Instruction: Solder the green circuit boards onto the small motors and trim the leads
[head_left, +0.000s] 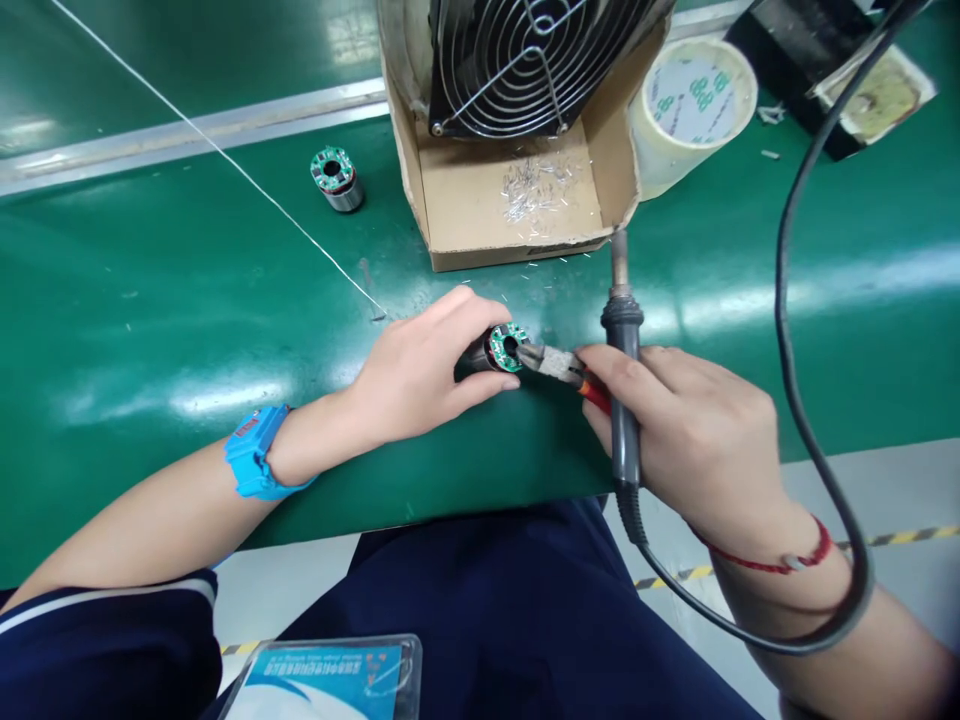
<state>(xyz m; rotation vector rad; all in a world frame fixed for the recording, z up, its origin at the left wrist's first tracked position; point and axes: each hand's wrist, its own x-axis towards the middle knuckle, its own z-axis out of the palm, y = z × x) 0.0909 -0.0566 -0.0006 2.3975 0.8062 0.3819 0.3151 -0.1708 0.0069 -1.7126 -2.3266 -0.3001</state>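
Note:
My left hand [435, 365] is closed round a small dark motor-like cylinder [474, 358], tilted so that its round green circuit board [509, 347] faces right. My right hand [697, 430] grips wire cutters [559, 365] with red handles, their jaws at the right edge of the board. The same hand also has a soldering iron [622, 370], its tip end pointing to the far side and its cable running back over the wrist. Whether the cutter jaws touch the board I cannot tell. A second cylinder with a green board [334, 178] stands upright at the back left.
A black fan [536, 60] stands in a cardboard box [450, 215] with cut wire ends [536, 190] on its floor. Right of it are a tape roll [694, 110] and a dark holder with a sponge [874, 100]. A thin solder wire [225, 155] slants across the green table.

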